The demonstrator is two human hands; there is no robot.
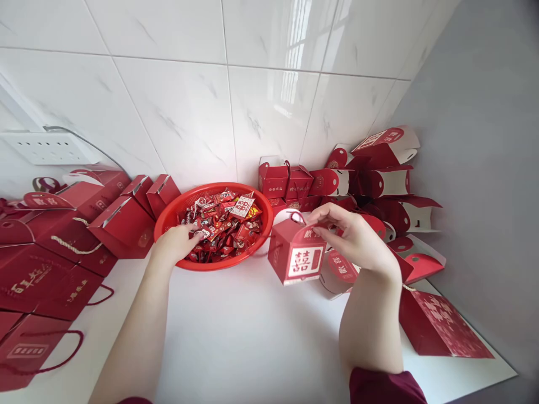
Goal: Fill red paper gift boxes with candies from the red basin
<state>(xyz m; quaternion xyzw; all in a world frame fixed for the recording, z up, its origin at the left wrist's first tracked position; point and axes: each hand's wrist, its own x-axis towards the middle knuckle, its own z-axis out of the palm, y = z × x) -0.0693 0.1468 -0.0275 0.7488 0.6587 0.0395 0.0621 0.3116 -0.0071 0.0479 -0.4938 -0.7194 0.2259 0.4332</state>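
My left hand reaches forward with fingers curled down; my right hand is raised, fingers pinching.

Left hand in red basket among candies; right hand at 3 o'clock grips small red box.

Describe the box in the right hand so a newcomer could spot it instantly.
Start at the round red basket of sweets by the tiled wall. Just right of it, the right hand holds a small red box above the white table. Only it shows a white label facing the camera.
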